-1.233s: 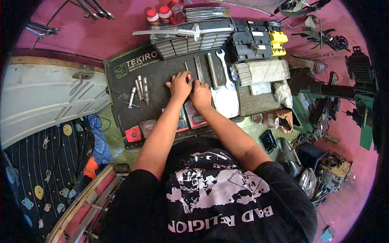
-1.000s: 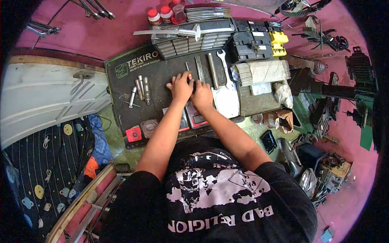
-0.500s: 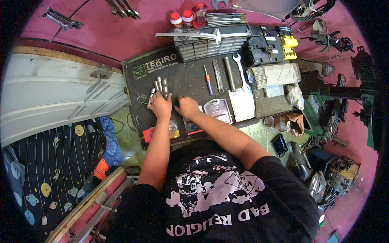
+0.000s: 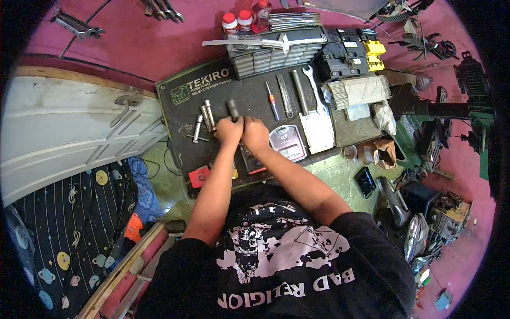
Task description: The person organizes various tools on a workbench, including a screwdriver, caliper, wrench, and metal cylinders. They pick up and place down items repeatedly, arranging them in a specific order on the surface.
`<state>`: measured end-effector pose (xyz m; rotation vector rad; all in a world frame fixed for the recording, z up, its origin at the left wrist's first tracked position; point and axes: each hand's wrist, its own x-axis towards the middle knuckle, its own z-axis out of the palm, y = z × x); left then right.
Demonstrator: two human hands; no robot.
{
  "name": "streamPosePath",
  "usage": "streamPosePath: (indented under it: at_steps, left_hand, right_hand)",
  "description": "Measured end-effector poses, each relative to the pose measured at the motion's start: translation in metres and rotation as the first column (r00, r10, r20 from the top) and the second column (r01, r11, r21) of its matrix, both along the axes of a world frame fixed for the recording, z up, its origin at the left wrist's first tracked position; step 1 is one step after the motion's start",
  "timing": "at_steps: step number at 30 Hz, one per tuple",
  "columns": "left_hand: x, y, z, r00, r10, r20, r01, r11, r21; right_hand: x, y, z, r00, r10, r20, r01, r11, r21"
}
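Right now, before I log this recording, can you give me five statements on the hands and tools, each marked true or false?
1. The left hand and right hand are side by side at the dark cylinder. True.
2. The caliper lies on the mat. False: it lies atop the drawers.
3. The right hand holds the screwdriver. False: it lies on the mat, apart from both hands.
4. The wrench lies right of the screwdriver. True.
5. The red packet lies left of both hands. True.
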<state>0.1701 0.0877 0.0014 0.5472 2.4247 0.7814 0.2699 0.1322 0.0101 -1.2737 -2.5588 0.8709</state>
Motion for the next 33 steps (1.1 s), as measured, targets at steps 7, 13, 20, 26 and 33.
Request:
streamPosePath:
  at_steps: [7,13,20,26,33]
  left_hand:
    - [0.031,0.048,-0.023,0.999,-0.016,-0.043,0.015,0.999,-0.038]
    - [0.041,0.072,-0.012,0.994,-0.008,-0.112,-0.001,0.997,-0.079]
    - [0.054,0.074,-0.004,0.946,-0.053,-0.319,0.020,0.994,-0.108]
    - [0.051,0.077,0.008,0.982,0.001,-0.187,-0.024,0.992,-0.122]
    - [0.052,0.076,0.017,0.986,0.011,-0.169,-0.036,0.989,-0.144]
  right_hand:
    - [0.026,0.037,-0.003,0.994,-0.041,0.099,0.029,0.993,0.115]
    - [0.034,0.058,-0.008,0.996,-0.052,0.069,0.042,0.990,0.135]
    - [0.040,0.062,-0.010,0.997,-0.060,0.040,0.060,0.998,0.003]
    - [0.037,0.064,-0.013,0.994,-0.067,0.090,0.072,0.995,-0.062]
    - [0.037,0.058,-0.019,0.990,-0.129,-0.049,0.127,0.991,-0.043]
